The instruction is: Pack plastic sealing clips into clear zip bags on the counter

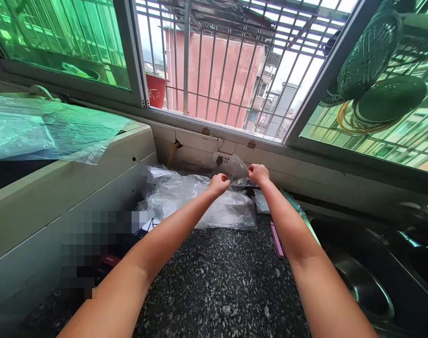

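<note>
Both of my arms reach forward over the dark speckled counter (214, 281). A clear plastic bag (238, 169) is stretched between my hands, in front of the tiled wall. My left hand (219, 183) pinches its left side, and my right hand (259, 174) grips its upper right edge. Below and left of them lies a pile of clear plastic bags (193, 197), spread flat and overlapping. A wall socket (224, 159) shows partly behind the held bag.
A pink strip-shaped item (276, 240) lies near my right forearm. To the right is a dark sink (358, 277). A cream raised unit (69, 188) on the left carries plastic sheeting (52, 126). The barred window (217, 70) stands behind the counter.
</note>
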Demonstrator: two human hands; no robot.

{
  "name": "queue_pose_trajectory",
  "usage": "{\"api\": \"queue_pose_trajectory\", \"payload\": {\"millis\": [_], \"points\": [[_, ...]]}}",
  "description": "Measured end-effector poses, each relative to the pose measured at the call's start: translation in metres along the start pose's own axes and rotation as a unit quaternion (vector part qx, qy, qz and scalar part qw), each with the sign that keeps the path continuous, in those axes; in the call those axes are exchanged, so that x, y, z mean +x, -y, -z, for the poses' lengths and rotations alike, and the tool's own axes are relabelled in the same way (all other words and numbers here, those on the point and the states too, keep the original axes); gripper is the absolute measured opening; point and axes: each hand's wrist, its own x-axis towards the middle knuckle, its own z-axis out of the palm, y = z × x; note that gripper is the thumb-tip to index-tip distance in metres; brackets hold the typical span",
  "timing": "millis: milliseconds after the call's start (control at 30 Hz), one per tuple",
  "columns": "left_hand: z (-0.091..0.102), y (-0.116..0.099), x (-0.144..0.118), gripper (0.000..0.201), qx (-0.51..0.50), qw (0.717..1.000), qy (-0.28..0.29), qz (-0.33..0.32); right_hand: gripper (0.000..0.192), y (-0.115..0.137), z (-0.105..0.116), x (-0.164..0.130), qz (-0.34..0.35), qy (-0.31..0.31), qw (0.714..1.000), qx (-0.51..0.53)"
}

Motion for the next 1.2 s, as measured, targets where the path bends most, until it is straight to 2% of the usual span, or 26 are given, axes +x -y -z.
{"api": "queue_pose_trajectory", "payload": {"millis": [167, 267, 333, 400, 567, 633, 733, 833, 933, 1067, 1200], "points": [[0.006, -0.001, -0.004, 0.016, -0.026, 0.999, -0.01, -0.02, 0.023, 0.004, 0.003, -0.012, 0.002, -0.057, 0.998, -0.009], [0.016, -0.008, -0.009, 0.015, -0.047, 0.998, -0.021, -0.045, 0.024, 0.001, 0.019, -0.016, 0.007, -0.152, 0.988, 0.008], [0.026, -0.014, -0.015, 0.013, -0.072, 0.995, -0.034, -0.065, 0.021, -0.005, 0.035, -0.019, 0.037, -0.226, 0.973, 0.043], [0.037, -0.018, -0.023, 0.011, -0.141, 0.985, -0.053, -0.082, 0.019, -0.011, 0.053, -0.026, 0.08, -0.274, 0.955, 0.083], [0.066, -0.019, -0.051, 0.004, -0.267, 0.962, -0.042, -0.029, 0.014, -0.015, 0.089, -0.072, 0.147, -0.346, 0.907, 0.189], [0.074, -0.015, -0.067, 0.005, -0.305, 0.952, -0.027, -0.005, 0.014, -0.012, 0.094, -0.1, 0.147, -0.356, 0.895, 0.224], [0.08, -0.004, -0.1, 0.013, -0.367, 0.929, 0.011, 0.051, 0.013, -0.006, 0.091, -0.145, 0.138, -0.35, 0.889, 0.261], [0.081, 0.012, -0.139, 0.026, -0.425, 0.897, 0.063, 0.101, 0.011, 0.001, 0.077, -0.185, 0.143, -0.336, 0.888, 0.28], [0.081, 0.031, -0.174, 0.035, -0.466, 0.877, 0.059, 0.098, 0.012, 0.006, 0.059, -0.216, 0.145, -0.309, 0.893, 0.292], [0.083, 0.05, -0.196, 0.036, -0.46, 0.876, 0.078, 0.12, 0.012, 0.007, 0.041, -0.236, 0.153, -0.29, 0.899, 0.292], [0.087, 0.061, -0.194, 0.034, -0.442, 0.883, 0.102, 0.121, 0.01, 0.005, 0.03, -0.239, 0.147, -0.261, 0.903, 0.309]]}}
